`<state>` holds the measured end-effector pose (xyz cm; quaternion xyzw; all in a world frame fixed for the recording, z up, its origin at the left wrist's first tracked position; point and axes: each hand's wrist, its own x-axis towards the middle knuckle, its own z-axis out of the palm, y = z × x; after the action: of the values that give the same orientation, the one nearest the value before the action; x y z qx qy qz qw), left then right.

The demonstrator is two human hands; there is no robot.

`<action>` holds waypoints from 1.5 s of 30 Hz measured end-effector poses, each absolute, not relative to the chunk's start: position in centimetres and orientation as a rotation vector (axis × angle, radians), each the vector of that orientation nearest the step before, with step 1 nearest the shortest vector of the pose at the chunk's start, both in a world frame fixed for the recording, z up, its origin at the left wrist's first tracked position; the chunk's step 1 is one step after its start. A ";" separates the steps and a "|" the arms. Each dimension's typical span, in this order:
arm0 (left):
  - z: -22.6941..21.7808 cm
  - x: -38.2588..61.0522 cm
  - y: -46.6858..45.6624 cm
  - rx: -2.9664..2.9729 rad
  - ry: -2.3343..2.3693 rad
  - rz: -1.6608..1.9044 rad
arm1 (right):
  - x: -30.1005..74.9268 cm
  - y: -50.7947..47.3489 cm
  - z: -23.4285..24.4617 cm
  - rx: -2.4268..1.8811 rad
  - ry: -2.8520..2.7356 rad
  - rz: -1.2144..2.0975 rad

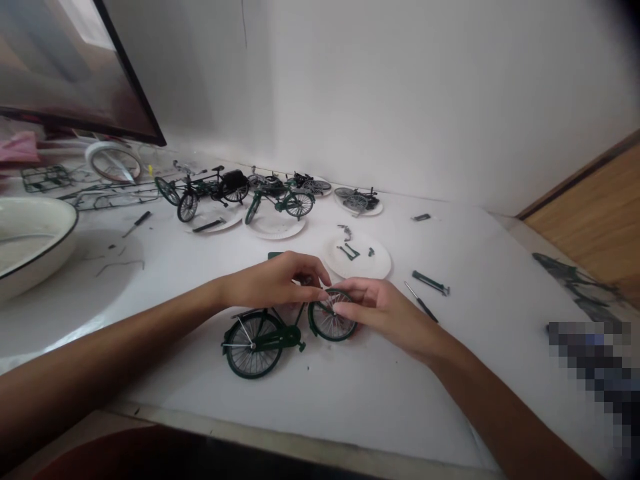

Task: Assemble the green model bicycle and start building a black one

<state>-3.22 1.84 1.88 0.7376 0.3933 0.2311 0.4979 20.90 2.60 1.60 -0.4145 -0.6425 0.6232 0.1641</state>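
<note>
A small dark green model bicycle (pixel 265 337) lies on its side on the white table (pixel 350 387) in front of me. My left hand (pixel 273 281) rests over its frame and handlebar end, fingers curled down on it. My right hand (pixel 383 310) pinches at the front wheel (pixel 330 320) with thumb and fingertips together. What the fingertips hold besides the wheel is too small to see.
Behind stand more model bicycles (pixel 203 190) (pixel 280 197) and paper plates with small parts (pixel 357 257) (pixel 359 200). Screwdrivers (pixel 431 283) (pixel 423 303) lie to the right. A white bowl (pixel 30 240) and a monitor (pixel 75 67) are at the left.
</note>
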 end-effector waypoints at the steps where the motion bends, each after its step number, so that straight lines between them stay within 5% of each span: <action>1: 1.9 -3.2 1.8 1.776 0.940 0.563 | 20.9 2.6 1.7 -1.186 -1.836 1.763; 16: 2.1 -3.2 1.6 1.899 0.985 0.505 | 20.3 2.1 1.9 -1.184 -1.903 1.580; 45: 3.6 -4.8 2.4 2.043 1.136 0.692 | 20.8 2.1 1.9 -0.979 -1.719 2.046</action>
<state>-4.84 2.39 3.55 0.7866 0.4376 0.2665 0.3446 20.79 2.13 1.93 -0.3403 -0.5973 0.7111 0.1474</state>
